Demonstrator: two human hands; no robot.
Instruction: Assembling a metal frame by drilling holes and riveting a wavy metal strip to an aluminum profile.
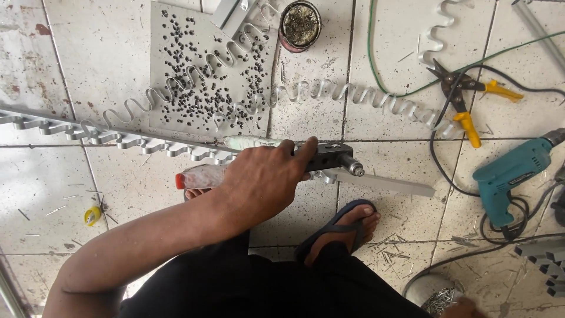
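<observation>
Your hand riveter [329,158]: black head, 2 taped handles, lying level across the flat aluminium strip [388,184], nose rightward.

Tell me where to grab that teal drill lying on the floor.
Take the teal drill by its pistol handle, the part angling down toward the coiled cable, coming from above. It lies flat on its side, chuck pointing up and right, with the handle clear of other tools.
</observation>
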